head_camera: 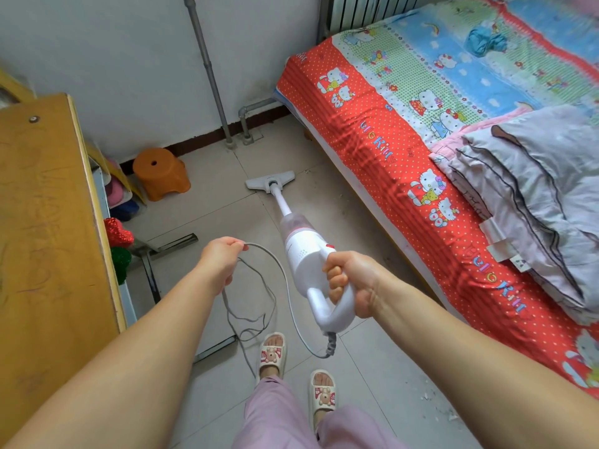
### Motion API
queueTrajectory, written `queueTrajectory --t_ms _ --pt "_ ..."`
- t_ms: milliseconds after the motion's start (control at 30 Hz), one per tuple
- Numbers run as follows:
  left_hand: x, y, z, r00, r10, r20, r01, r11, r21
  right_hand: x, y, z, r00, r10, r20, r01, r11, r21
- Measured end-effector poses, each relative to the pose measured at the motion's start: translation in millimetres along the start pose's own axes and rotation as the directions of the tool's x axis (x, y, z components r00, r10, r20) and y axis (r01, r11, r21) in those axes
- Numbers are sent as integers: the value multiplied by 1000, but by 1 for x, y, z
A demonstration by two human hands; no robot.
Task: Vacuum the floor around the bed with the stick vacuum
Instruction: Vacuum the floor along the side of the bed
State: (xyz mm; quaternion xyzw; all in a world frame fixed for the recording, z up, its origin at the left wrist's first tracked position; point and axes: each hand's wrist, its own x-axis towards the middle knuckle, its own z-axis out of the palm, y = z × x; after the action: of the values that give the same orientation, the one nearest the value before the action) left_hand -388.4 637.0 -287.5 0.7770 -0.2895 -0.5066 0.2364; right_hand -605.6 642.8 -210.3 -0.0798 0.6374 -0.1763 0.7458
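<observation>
A white stick vacuum slants down to the grey tiled floor, its flat floor head resting on the tiles near the bed's left side. My right hand is wrapped around the vacuum's looped handle. My left hand pinches the grey power cord, which hangs in loose loops and runs to the handle's base. The bed with a red cartoon-print sheet fills the right side.
An orange plastic stool stands by the wall. A yellow wooden desk lines the left, with metal legs beneath. Grey pipes run down the wall. A folded grey quilt lies on the bed. Debris dots the floor.
</observation>
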Motion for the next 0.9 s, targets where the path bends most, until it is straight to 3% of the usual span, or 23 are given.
queueTrajectory --t_ms 900 --pt "-83 -22 66 999 -13 39 12 1000 24 -48 66 -85 998 -40 -44 33 989 -141"
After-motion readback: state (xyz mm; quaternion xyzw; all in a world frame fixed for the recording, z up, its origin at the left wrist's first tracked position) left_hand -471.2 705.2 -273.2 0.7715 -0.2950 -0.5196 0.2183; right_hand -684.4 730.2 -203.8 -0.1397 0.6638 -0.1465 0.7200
